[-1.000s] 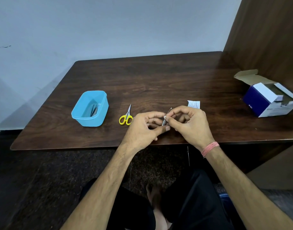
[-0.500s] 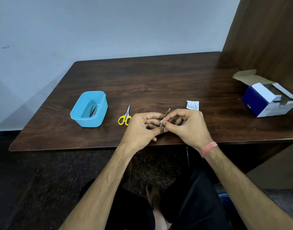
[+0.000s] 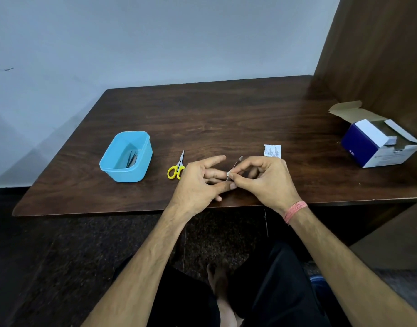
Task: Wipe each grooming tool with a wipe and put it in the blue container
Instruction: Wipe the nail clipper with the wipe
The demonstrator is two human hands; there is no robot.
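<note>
Near the table's front edge, my left hand (image 3: 199, 182) pinches the lower end of a thin metal grooming tool (image 3: 237, 162) that points up and away. My right hand (image 3: 264, 178) presses a small white wipe (image 3: 229, 173) around the tool's shaft, close to the left thumb. The left index finger sticks out straight. Yellow-handled scissors (image 3: 176, 167) lie on the table just left of my left hand. The blue container (image 3: 127, 156) stands further left, with dark metal tools lying inside it.
A torn white wipe packet (image 3: 272, 151) lies just beyond my right hand. An open blue-and-white cardboard box (image 3: 379, 145) sits at the right, beside a brown wooden side panel (image 3: 379, 55). The dark wooden table (image 3: 202, 114) meets a pale wall at the back.
My right hand has slid the wipe down the tool toward the left thumb, baring more of the tip. The left index finger has straightened out.
</note>
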